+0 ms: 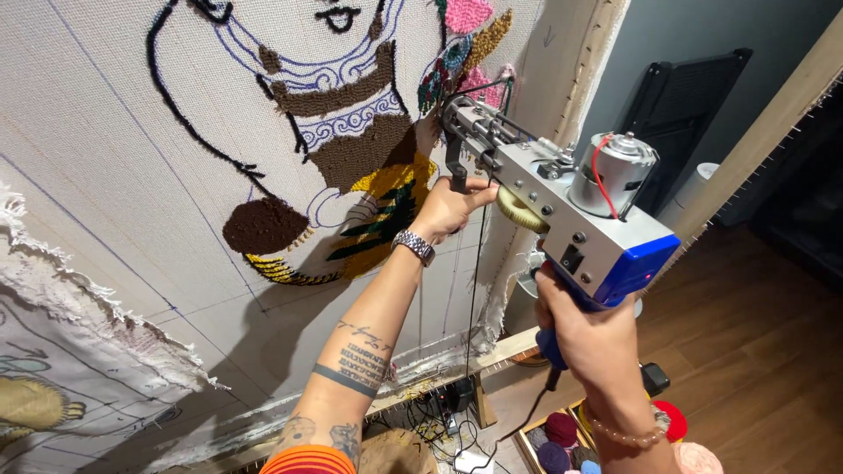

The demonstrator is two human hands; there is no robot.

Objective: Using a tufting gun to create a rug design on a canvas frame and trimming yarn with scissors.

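Right hand [587,326] clenches the grip at five o'clock, left hand [448,209] wraps the front handle of this heavy, rigid tufting gun [562,211].

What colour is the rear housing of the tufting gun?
Blue, on the tufting gun above the right hand; seen best in the head view.

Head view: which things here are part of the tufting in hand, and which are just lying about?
In use:
- tufting gun, front handle in left hand, rear grip in right hand
- stretched cloth, gun's tip against it
- black yarn strand

Lying about:
- yarn balls in a box on the floor
- cables
- dark folded panel
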